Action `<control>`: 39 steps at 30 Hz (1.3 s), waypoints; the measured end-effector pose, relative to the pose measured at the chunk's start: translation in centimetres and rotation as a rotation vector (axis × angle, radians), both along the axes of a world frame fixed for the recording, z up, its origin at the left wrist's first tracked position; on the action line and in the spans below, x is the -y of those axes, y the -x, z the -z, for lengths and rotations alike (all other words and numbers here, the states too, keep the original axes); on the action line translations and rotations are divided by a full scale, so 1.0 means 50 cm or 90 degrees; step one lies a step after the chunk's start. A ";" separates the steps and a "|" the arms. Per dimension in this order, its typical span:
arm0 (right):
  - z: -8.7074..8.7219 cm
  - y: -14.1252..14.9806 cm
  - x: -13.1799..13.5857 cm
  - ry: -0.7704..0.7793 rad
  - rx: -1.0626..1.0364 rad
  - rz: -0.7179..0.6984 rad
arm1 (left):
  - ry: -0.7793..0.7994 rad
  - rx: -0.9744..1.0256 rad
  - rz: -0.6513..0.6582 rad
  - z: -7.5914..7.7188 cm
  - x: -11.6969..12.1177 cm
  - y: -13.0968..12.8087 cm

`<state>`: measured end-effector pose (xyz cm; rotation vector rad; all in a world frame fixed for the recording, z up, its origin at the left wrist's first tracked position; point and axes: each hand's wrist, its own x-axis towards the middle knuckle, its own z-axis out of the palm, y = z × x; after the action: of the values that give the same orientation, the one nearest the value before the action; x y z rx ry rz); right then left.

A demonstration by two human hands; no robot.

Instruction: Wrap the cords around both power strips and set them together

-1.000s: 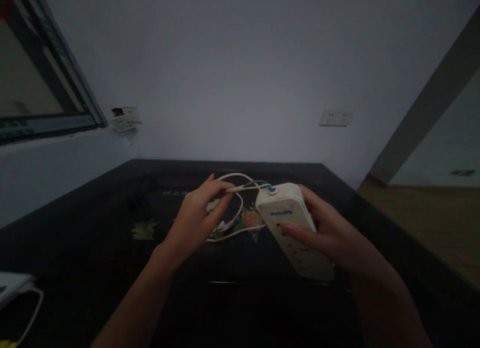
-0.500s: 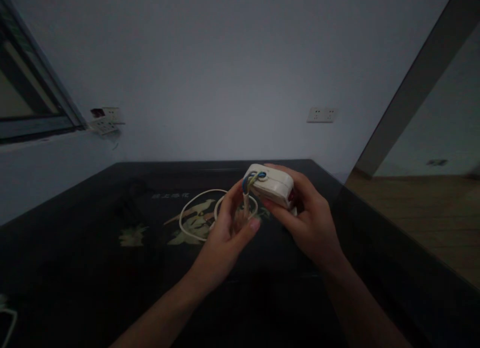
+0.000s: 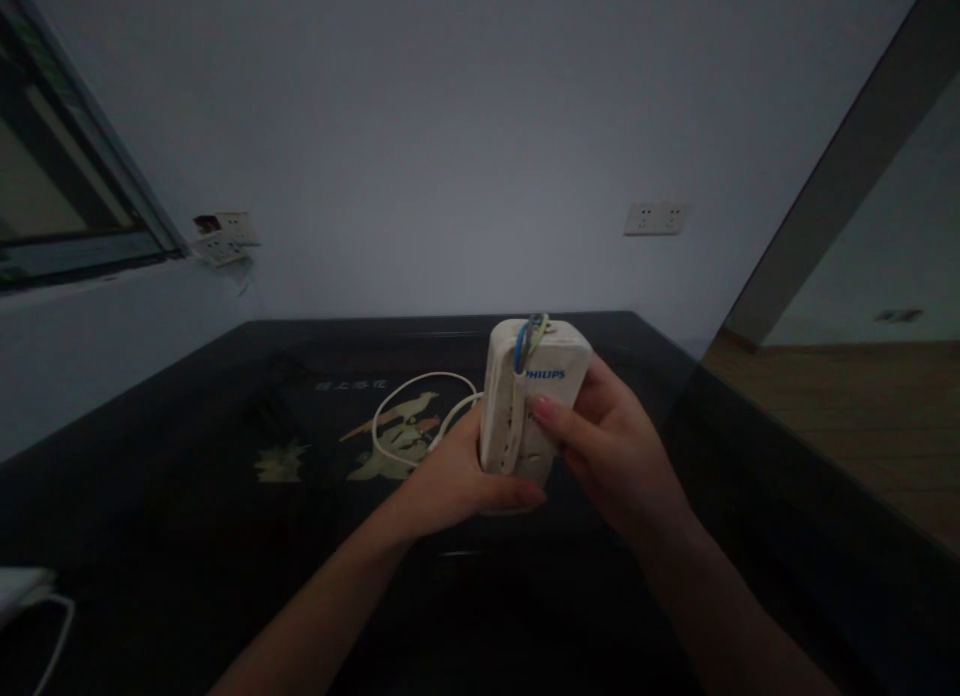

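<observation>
The glossy black desk with pale bird-and-leaf decoration spreads beneath and beyond both hands. Between them, tilted upward, is the white, rounded, oblong plastic power strip; whether its lower end touches the desk is hidden. The right hand grips its right side, fingers behind, thumb on the socket face. The left hand is closed around the lower left edge, its thumb lying across the bottom of the face.

A white, round, plastic-sheathed cord runs down the face between the two thumbs, its lower part lost near the left thumb. A white cord loop rests on the desk, just to the left hand's left and beyond it. Above both thumbs, thin blue, dark and yellow-green insulated wires come out of the top end and bend sharply over into the sheath.

That bend seems the weak spot. Holding well here probably means letting the right hand carry the body, while the left keeps the sheath flat and slack, pressing on the sheath rather than the wires. Tilting the strip slowly should spare them a tug, and the loop should have free slack.
</observation>
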<state>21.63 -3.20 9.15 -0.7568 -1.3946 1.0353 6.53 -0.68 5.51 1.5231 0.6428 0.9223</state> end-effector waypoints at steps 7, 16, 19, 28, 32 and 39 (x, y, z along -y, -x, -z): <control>0.003 0.012 -0.021 0.034 -0.035 0.041 | 0.121 -0.006 0.066 0.019 -0.017 0.000; 0.066 0.018 -0.068 -0.025 -0.068 -0.003 | 0.106 0.228 -0.125 -0.022 0.002 -0.005; 0.080 0.046 -0.063 0.037 -0.033 -0.069 | 0.058 0.275 -0.183 -0.030 0.002 0.002; 0.096 0.091 -0.045 0.062 -0.076 -0.004 | -0.035 0.224 -0.245 -0.010 -0.016 0.005; 0.084 0.073 -0.044 0.052 -0.039 0.069 | -0.042 0.171 -0.160 -0.024 -0.023 0.027; 0.035 -0.026 -0.064 0.032 0.083 0.155 | -0.132 0.234 -0.185 -0.073 -0.043 0.115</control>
<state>22.91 0.02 7.39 -1.0190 -1.3508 0.8463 0.79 1.47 9.16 1.4084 0.5182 1.4885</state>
